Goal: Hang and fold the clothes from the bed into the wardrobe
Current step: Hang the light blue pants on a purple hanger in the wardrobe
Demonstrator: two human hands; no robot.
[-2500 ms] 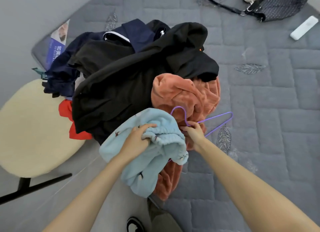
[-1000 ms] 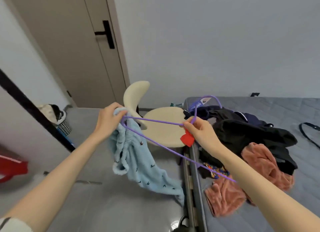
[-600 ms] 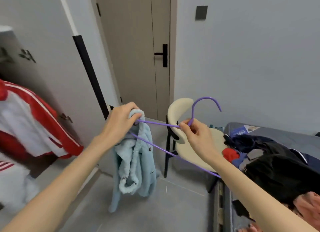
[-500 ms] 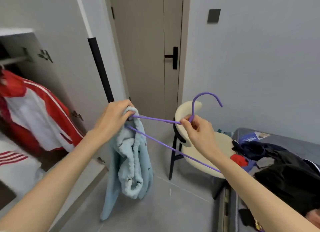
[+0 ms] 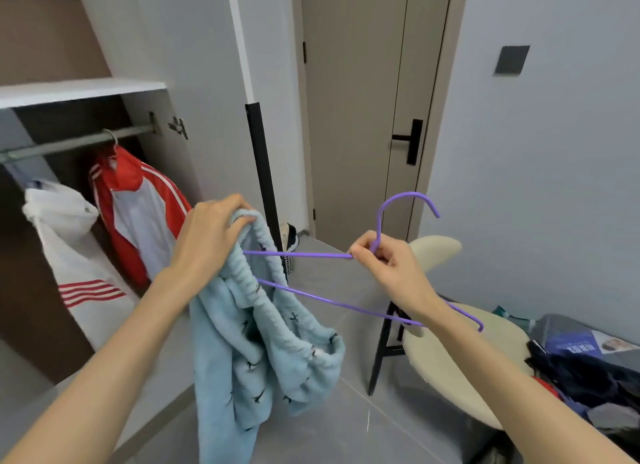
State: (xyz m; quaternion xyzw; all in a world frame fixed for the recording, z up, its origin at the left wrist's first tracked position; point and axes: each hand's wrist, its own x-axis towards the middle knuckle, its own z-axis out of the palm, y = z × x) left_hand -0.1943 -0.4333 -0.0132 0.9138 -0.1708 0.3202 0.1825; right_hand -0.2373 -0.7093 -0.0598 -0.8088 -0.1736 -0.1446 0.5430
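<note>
At the centre of the frame, the left hand (image 5: 207,235) grips the blue garment (image 5: 249,353) by its elastic band, with the fingers curled around the bunched edge. The right hand (image 5: 384,259) pinches the hanger (image 5: 332,301) at its neck, just under the hook. One end of the hanger goes into the band near the left hand, and the garment hangs down between the arms. At the upper left, the wardrobe (image 5: 79,91) stands open, and a red jacket (image 5: 138,200) hangs on its rail (image 5: 76,143). More clothes (image 5: 585,380) lie at the lower right. The step in hand seems to be putting the garment on the hanger, and it does not sit well yet. The next move probably needs the band spread evenly along the wire before the hook goes over the rail beside the jacket.
</note>
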